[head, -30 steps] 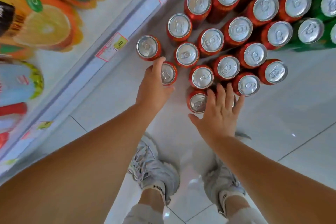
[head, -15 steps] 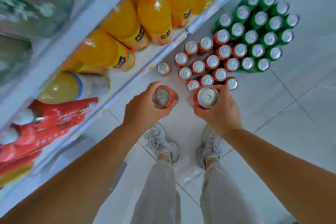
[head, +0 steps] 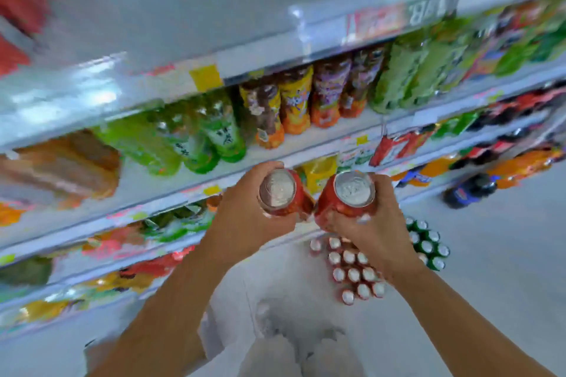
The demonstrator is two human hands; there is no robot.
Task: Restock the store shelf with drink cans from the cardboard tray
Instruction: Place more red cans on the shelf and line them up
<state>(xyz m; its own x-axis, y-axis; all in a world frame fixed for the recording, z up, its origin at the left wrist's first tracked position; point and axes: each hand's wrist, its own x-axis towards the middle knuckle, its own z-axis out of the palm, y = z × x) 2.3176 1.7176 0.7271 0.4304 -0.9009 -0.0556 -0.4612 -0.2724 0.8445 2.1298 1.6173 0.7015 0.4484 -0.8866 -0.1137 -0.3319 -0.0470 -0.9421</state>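
The left hand (head: 245, 217) is gripping a first can (head: 283, 193), the right hand (head: 378, 232) a second can (head: 349, 196), neither on the shelf (head: 171, 187) yet, many floor cans (head: 352, 271) waiting.

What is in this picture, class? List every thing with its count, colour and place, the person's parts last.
left can: one, red, in left hand.
right can: one, red, in right hand.
red floor cans: cluster, partly hidden, floor below hands.
green floor cans: cluster, green, beside the red ones.
green bottles: several, green, shelf above hands.
shelves: several, white, left and top.
floor: one, pale, lower right.
left hand: one, gripping left can.
right hand: one, gripping right can.
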